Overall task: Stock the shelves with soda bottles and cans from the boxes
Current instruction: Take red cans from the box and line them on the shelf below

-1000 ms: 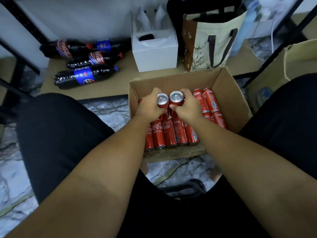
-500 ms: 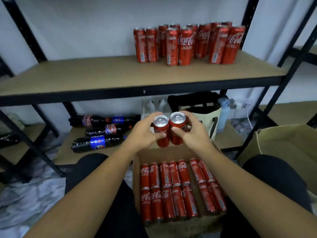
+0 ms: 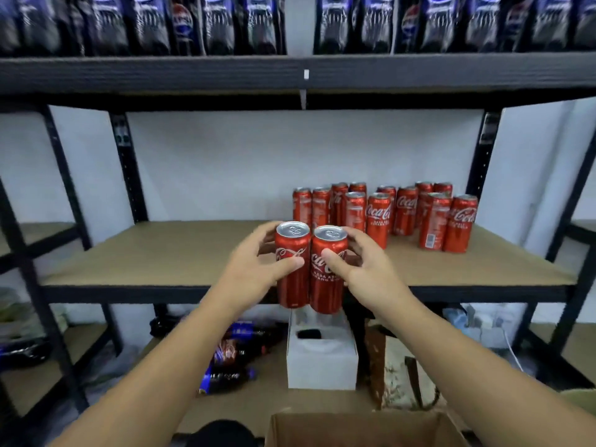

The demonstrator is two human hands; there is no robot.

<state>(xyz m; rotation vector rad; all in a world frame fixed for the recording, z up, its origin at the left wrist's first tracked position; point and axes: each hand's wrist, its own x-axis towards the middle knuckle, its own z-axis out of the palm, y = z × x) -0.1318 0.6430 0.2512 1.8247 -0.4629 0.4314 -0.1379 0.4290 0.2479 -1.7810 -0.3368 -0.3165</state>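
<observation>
In front of the shelf (image 3: pixel 154 253), the left hand (image 3: pixel 254 267) curls round the left can (image 3: pixel 292 275) and the right hand (image 3: pixel 366 269) round the right can (image 3: pixel 326 285), both upright and touching. They seem full, so heavy, stiff and smooth (perhaps slippery); the mid-body hold suits them. The shelf is flat, with bare room left of the row (image 3: pixel 377 217).

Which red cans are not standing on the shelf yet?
The two in the hands: the left hand grips the left can, the right hand the right can, before the shelf edge. The other cans stand on it.
</observation>
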